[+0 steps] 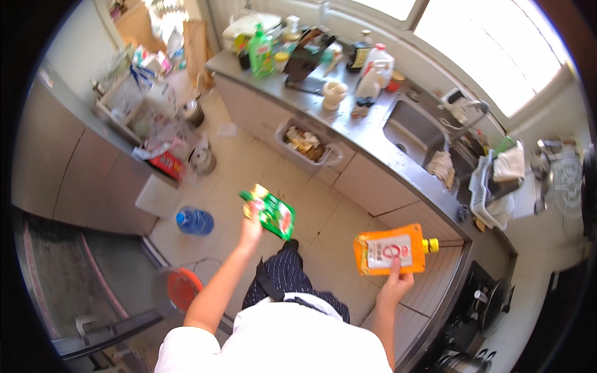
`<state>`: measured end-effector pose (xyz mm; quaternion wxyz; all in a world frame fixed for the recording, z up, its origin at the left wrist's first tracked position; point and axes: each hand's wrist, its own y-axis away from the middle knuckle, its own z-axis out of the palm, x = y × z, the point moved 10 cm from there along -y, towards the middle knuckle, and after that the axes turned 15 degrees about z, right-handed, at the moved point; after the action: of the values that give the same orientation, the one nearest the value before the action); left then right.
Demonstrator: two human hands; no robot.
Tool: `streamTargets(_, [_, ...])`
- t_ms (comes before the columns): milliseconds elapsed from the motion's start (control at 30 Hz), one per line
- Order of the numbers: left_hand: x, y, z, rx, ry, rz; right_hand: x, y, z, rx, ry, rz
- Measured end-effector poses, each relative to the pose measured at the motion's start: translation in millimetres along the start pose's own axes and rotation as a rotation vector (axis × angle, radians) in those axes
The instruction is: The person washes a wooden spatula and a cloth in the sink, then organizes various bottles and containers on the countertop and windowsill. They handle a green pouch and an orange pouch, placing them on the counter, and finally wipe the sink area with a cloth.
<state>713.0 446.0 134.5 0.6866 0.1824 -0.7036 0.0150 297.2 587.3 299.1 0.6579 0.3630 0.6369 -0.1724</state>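
My left hand (252, 229) is closed on a green spouted pouch (278, 217) with a green cap, held over the tiled floor. With my right hand (397, 283) I grip the lower edge of an orange spouted pouch (363, 254), which has a yellow cap pointing right and a pale printed label. The two pouches are well apart, and both hang in the air in front of my body. Part of my left palm and fingers is hidden or blurred against the green pouch.
A steel counter (354, 133) with bottles and a sink (414, 122) runs along the window. Below it hangs a waste bin (285, 142). A blue plastic bottle (196, 221) and an orange-red basin (183, 288) are at left. A gas stove (466, 310) is at right.
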Motion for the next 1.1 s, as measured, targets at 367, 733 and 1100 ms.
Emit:
streamTargets(367, [83, -124, -231, 0.456, 0.116, 0.056, 9, -53, 313, -0.49, 0.04, 0.235])
streamTargets(733, [178, -436, -186, 0.366, -0.347, 0.491, -1, -112, 574, -0.738, 0.22, 0.065])
streamTargets(1100, [244, -813, -107, 0.375, -0.829, 0.542, -52, -186, 767, -0.464, 0.071, 0.101])
